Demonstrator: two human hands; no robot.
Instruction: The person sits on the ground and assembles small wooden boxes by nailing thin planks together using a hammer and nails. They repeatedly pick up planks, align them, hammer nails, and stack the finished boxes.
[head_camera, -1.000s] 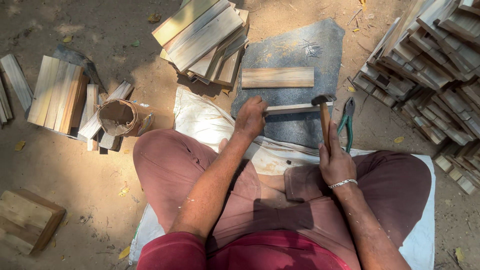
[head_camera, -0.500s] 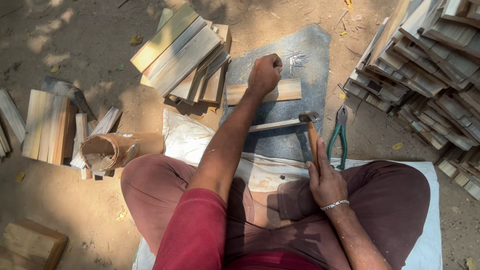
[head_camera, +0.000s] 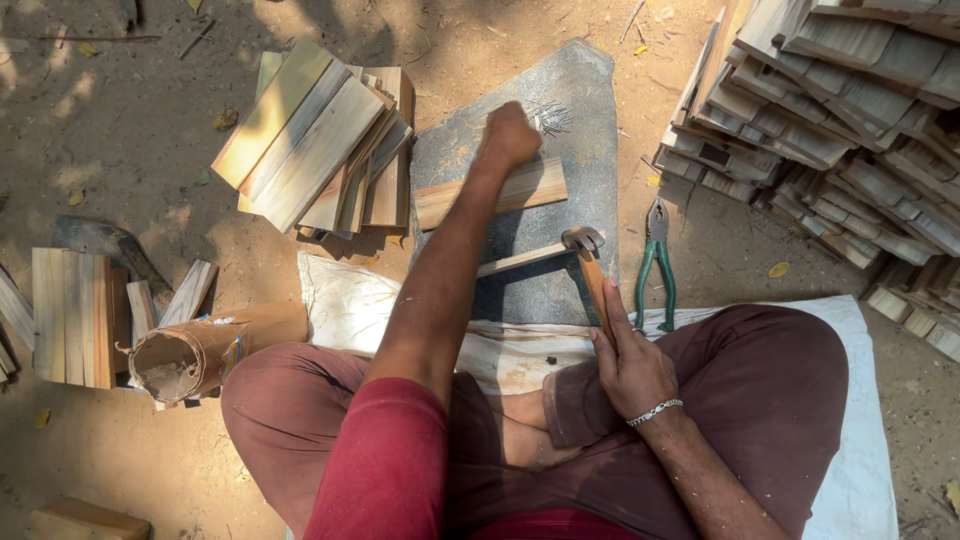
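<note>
I sit cross-legged on a white cloth (head_camera: 860, 470) in front of a flat grey stone slab (head_camera: 590, 110). My left hand (head_camera: 512, 133) reaches far over the slab, fingers closed, right beside a small heap of thin nails (head_camera: 550, 116); whether it holds a nail is hidden. A short wooden board (head_camera: 535, 190) lies across the slab under my forearm, and a thin wooden strip (head_camera: 520, 261) lies nearer me. My right hand (head_camera: 630, 365) grips the wooden handle of a hammer (head_camera: 585, 245), whose metal head rests on the slab at the strip's end.
Green-handled pliers (head_camera: 657, 265) lie just right of the slab. Wooden slats (head_camera: 315, 140) are stacked at far left, a large pile of slats (head_camera: 850, 110) at right, more boards (head_camera: 72, 315) at left. A cardboard tube (head_camera: 195, 355) lies by my left knee.
My left hand left the thin strip and stretched forward across the slab to the nails. The hammer stayed with its head resting on the slab. The view tilted and moved closer.
</note>
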